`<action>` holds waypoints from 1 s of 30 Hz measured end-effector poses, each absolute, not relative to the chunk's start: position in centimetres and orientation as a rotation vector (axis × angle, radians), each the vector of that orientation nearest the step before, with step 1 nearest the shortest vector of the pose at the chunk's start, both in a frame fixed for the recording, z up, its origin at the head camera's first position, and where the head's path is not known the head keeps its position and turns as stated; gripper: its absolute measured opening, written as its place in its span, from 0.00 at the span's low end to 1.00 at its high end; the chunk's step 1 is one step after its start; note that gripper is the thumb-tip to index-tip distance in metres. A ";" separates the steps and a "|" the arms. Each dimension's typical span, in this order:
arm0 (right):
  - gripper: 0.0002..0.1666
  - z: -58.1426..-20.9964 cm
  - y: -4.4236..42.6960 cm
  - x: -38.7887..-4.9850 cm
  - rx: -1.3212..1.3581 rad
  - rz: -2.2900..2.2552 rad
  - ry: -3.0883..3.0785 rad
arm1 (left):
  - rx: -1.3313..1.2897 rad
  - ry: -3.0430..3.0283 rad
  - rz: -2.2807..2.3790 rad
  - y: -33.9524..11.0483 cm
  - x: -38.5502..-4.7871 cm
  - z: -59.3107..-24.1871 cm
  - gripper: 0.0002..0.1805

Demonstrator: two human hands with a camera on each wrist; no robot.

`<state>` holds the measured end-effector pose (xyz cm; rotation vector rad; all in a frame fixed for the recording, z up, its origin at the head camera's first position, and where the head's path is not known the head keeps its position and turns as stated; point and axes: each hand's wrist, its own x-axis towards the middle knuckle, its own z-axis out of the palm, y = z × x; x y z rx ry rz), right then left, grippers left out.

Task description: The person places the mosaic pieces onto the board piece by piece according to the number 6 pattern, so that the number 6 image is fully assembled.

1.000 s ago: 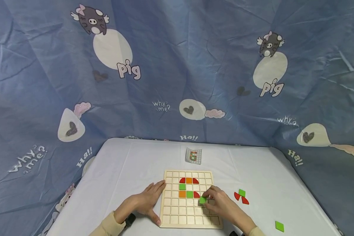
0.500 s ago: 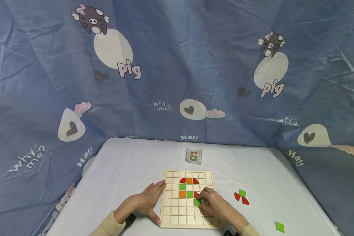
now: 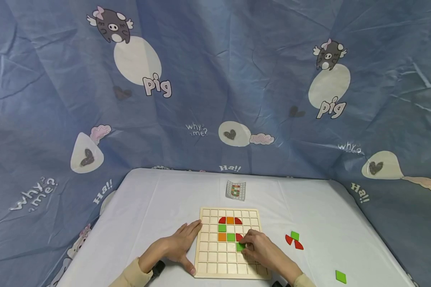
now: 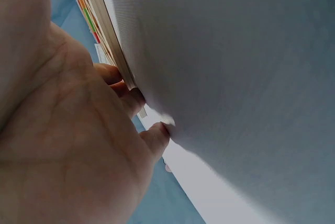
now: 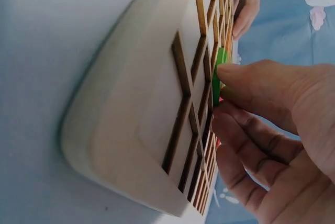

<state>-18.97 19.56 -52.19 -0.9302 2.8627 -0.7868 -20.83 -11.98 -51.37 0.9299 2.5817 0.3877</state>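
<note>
A wooden grid board (image 3: pixel 208 256) lies on the table, with red quarter-circle, orange square and green square tiles in some of its cells. My right hand (image 3: pixel 265 250) is over the board's right half. Its thumb and fingers pinch a green square tile (image 3: pixel 240 247) at a cell just below a red quarter-circle tile (image 3: pixel 239 237). In the right wrist view the thumb touches that green tile (image 5: pixel 219 75) at the board's surface. Along the board's left edge rests my left hand (image 3: pixel 179 244), fingers extended and thumb spread near the lower left corner.
A small pattern card (image 3: pixel 235 190) with a coloured figure lies behind the board. Right of the board are two red quarter-circle tiles (image 3: pixel 299 245) and a green square tile (image 3: pixel 295 236). Another green square tile (image 3: pixel 341 276) lies nearer the table's right front.
My right hand has moved left with the green square tile, bringing it under the red quarter-circle tile, and has stayed there over the last half second. The left hand has kept still.
</note>
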 end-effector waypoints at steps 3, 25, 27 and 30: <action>0.08 -52.3 19.5 -18.8 -0.931 -0.798 2.880 | 0.927 2.582 0.383 -11.9 -20.8 -51.3 0.78; 0.10 -52.7 20.8 -17.8 -0.920 -0.942 2.932 | 0.918 2.576 0.388 -12.0 -21.0 -51.7 0.77; 0.09 -52.7 21.2 -17.6 -0.880 -0.967 2.919 | 0.920 2.577 0.386 -12.0 -21.0 -51.6 0.77; 0.09 -52.6 21.9 -17.4 -0.809 -0.961 2.932 | 0.922 2.576 0.394 -12.0 -20.9 -51.5 0.77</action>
